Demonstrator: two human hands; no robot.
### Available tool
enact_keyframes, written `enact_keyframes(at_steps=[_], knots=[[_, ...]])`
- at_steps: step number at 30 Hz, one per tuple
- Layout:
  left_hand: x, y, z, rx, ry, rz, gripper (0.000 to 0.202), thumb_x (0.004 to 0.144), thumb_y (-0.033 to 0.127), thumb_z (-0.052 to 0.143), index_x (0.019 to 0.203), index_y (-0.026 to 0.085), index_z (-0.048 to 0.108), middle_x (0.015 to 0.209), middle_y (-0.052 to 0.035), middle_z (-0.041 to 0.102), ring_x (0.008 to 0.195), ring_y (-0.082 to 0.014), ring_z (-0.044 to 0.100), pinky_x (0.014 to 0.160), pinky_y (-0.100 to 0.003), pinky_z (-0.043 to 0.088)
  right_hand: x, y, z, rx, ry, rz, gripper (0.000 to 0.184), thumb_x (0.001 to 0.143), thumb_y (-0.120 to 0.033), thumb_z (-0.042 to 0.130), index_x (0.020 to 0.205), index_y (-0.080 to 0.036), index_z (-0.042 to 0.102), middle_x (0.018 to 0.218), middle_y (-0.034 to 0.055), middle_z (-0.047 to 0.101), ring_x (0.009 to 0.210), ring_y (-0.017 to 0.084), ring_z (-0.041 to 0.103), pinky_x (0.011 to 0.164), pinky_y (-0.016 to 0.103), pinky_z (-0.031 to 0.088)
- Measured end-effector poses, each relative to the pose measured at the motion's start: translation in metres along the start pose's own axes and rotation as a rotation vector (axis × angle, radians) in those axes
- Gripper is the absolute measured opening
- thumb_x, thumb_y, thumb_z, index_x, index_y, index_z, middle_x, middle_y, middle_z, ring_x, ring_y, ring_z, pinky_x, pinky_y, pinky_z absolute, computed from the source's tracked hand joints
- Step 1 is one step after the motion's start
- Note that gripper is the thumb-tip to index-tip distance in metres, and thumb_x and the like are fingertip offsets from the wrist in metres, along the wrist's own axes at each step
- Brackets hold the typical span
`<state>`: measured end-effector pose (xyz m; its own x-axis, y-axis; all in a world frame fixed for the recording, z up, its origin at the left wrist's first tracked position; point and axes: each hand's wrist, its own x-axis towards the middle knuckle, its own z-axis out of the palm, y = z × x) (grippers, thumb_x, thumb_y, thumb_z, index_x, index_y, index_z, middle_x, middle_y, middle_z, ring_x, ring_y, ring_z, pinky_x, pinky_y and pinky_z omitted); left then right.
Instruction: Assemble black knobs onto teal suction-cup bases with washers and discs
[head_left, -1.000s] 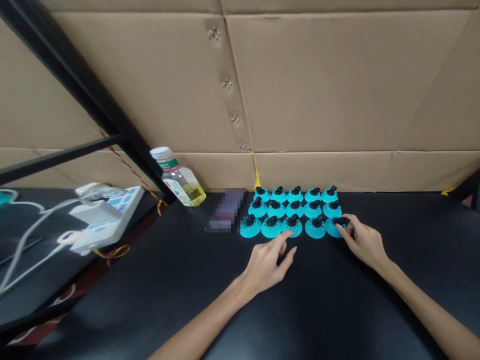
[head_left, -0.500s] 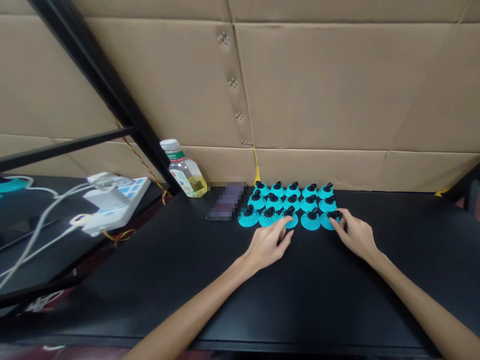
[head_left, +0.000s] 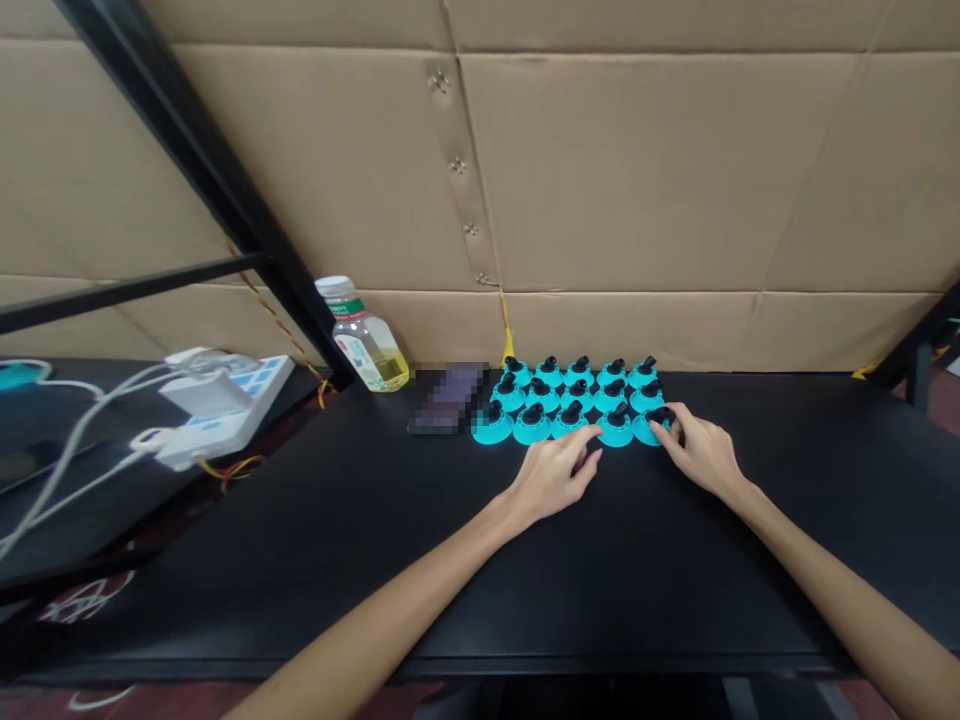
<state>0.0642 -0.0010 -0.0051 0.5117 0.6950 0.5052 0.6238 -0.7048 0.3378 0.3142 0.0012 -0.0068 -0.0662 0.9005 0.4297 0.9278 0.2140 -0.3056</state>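
Several teal round pieces with black knobs point(head_left: 574, 400) stand in three rows at the back of the black table point(head_left: 375, 540). My right hand point(head_left: 699, 452) pinches the black knob point(head_left: 660, 414) of the front right teal piece between thumb and fingers. My left hand point(head_left: 559, 470) rests on the table just in front of the front row. Its index finger stretches out to the rim of a front-row teal piece point(head_left: 613, 432), its other fingers are loosely curled, and it holds nothing.
A blurred dark flat object point(head_left: 446, 398) lies left of the teal pieces, and a plastic bottle of yellow liquid point(head_left: 364, 345) stands beyond it. A white power strip with cables point(head_left: 225, 400) sits at far left behind a black metal frame point(head_left: 210, 180). A cardboard wall point(head_left: 637, 170) backs the table.
My left hand has slid forward and to the right, its index finger now reaching the front row. My right hand stays pinched on the front right knob. The view has shifted slightly.
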Motion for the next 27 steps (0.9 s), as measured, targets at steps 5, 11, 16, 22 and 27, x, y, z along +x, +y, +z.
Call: enact_keyframes(at_steps=[5, 11, 16, 22, 27], knots=[[-0.003, -0.002, -0.003, -0.001, 0.0, -0.009, 0.022, 0.093, 0.026, 0.047, 0.111, 0.018, 0.057, 0.065, 0.0045, 0.058, 0.051, -0.0095, 0.051, 0.052, -0.022, 0.038, 0.0, 0.002, 0.0, 0.0, -0.024, 0.001, 0.039, 0.092, -0.053, 0.043, 0.109, -0.021, 0.059, 0.068, -0.0001, 0.067, 0.064, 0.018, 0.066, 0.051, 0.023, 0.033], [-0.003, -0.003, -0.005, 0.008, -0.009, -0.029, 0.023, 0.093, 0.027, 0.046, 0.112, 0.019, 0.056, 0.063, 0.0052, 0.056, 0.05, -0.0098, 0.05, 0.052, -0.022, 0.037, 0.0, 0.002, 0.001, 0.006, -0.05, 0.016, 0.038, 0.092, -0.053, 0.043, 0.11, -0.022, 0.057, 0.067, -0.0007, 0.067, 0.064, 0.019, 0.066, 0.052, 0.024, 0.033], [-0.005, -0.006, -0.004, -0.012, -0.012, -0.031, 0.021, 0.093, 0.027, 0.047, 0.111, 0.02, 0.056, 0.063, 0.0058, 0.055, 0.05, -0.0097, 0.051, 0.052, -0.022, 0.038, 0.0, 0.0, 0.002, 0.012, -0.056, 0.015, 0.037, 0.093, -0.051, 0.043, 0.11, -0.022, 0.057, 0.066, -0.001, 0.066, 0.064, 0.019, 0.066, 0.051, 0.024, 0.032], [-0.006, -0.01, -0.006, -0.028, -0.022, -0.047, 0.021, 0.094, 0.029, 0.047, 0.11, 0.021, 0.057, 0.062, 0.0063, 0.053, 0.049, -0.009, 0.051, 0.05, -0.021, 0.038, 0.001, -0.002, 0.007, 0.019, -0.033, 0.012, 0.033, 0.093, -0.048, 0.046, 0.107, -0.02, 0.057, 0.064, -0.002, 0.065, 0.06, 0.018, 0.064, 0.05, 0.023, 0.03], [-0.006, -0.017, -0.009, 0.005, 0.118, -0.091, 0.024, 0.094, 0.028, 0.047, 0.113, 0.018, 0.058, 0.061, 0.0064, 0.052, 0.048, -0.008, 0.051, 0.051, -0.02, 0.041, -0.001, -0.002, 0.009, 0.049, 0.015, -0.011, 0.032, 0.094, -0.047, 0.045, 0.106, -0.02, 0.057, 0.063, -0.0025, 0.063, 0.058, 0.016, 0.063, 0.049, 0.023, 0.03]])
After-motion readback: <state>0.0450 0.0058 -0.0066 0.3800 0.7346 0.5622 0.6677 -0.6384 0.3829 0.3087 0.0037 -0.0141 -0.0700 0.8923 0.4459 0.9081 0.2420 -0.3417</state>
